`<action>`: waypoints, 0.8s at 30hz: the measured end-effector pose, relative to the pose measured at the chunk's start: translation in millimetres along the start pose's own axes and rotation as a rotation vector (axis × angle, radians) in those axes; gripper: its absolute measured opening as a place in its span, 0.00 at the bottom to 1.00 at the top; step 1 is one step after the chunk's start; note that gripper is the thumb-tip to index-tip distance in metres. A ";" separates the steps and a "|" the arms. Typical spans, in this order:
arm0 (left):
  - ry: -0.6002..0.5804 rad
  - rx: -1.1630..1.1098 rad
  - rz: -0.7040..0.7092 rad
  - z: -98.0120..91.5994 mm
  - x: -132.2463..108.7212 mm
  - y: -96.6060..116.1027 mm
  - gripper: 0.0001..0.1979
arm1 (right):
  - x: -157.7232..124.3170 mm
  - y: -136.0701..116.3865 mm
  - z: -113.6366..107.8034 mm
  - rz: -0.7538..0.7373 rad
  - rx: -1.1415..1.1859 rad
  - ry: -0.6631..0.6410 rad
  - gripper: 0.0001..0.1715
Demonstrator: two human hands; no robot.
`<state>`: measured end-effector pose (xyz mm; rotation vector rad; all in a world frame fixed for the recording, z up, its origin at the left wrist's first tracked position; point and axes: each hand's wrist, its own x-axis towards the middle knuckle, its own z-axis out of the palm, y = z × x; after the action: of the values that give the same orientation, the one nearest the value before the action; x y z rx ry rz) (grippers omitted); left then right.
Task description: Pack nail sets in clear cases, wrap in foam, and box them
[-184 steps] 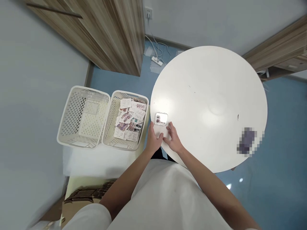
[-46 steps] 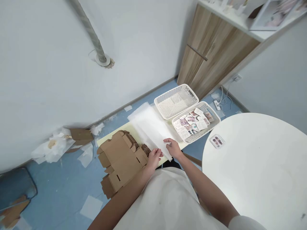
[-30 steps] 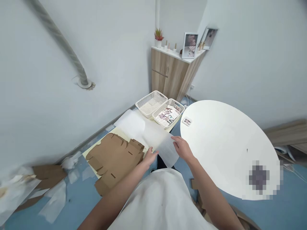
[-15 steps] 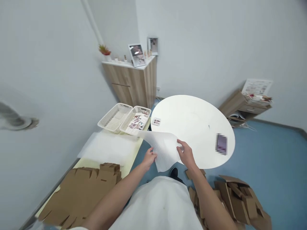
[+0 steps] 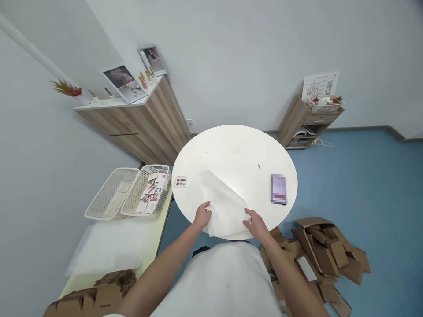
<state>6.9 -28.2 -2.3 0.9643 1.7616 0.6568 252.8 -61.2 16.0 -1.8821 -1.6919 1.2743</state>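
A thin white sheet of packing foam (image 5: 228, 207) is stretched between my hands over the near part of the round white table (image 5: 234, 141). My left hand (image 5: 202, 215) pinches its left edge, thumb and fingers closed. At the right edge, my right hand (image 5: 256, 223) grips the sheet between thumb and fingers. The sheet's far corner spreads toward the table's middle. Near the table's left rim lies a small clear pack (image 5: 180, 182) with dark and pinkish pieces. A blurred-out purple item (image 5: 279, 189) is at the right, with a tiny dark object (image 5: 259, 167) nearer the middle.
On a side table at left are two white baskets (image 5: 110, 196), one holding printed cards (image 5: 152, 193), a pile of white sheets (image 5: 109, 248) and flat cardboard (image 5: 95, 297). Cardboard boxes (image 5: 330, 251) cover the floor at right. A wooden cabinet (image 5: 132, 136) stands behind.
My view and body have turned right, toward the round table. The foam sheet has come fully over the tabletop, away from the side table, with both hands still on it.
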 end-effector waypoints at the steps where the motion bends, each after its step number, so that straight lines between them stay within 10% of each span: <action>1: -0.002 0.029 -0.001 4.1 3.9 -0.6 0.28 | 0.1 5.4 -1.0 0.016 -0.036 -0.047 0.31; 24: -0.123 0.282 0.145 11.3 56.1 4.3 0.24 | 9.3 -0.9 12.4 0.207 -0.388 -0.150 0.36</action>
<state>7.5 21.4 -31.0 1.3070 1.7146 0.4345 241.9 -56.6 6.0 -2.2830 -1.9815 1.2576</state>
